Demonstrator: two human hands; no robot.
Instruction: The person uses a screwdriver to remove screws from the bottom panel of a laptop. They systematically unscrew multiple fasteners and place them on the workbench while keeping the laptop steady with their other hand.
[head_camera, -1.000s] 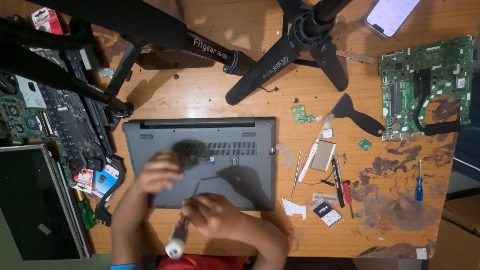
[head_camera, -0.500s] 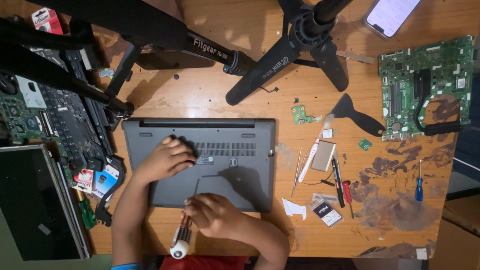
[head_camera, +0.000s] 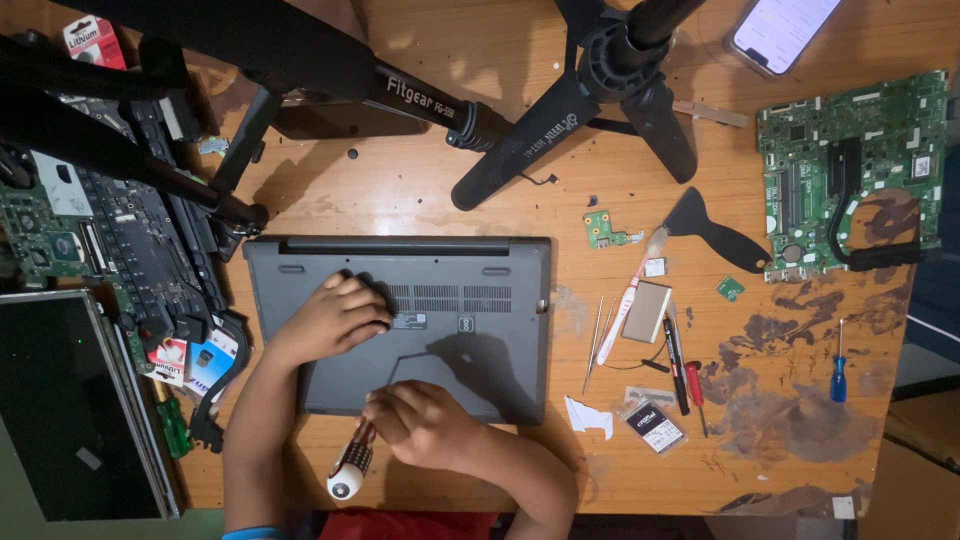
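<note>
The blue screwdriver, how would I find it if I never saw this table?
Start at the big green circuit board at the table's far right. Just below it, on the stained wood, lies the small blue screwdriver, alone. The tools beside the grey laptop are red and black.

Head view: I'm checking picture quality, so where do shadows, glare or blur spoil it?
Head view: sharp overall; tripod legs loom dark across the top; the right hand throws a shadow on the laptop; the phone screen glares white.
</note>
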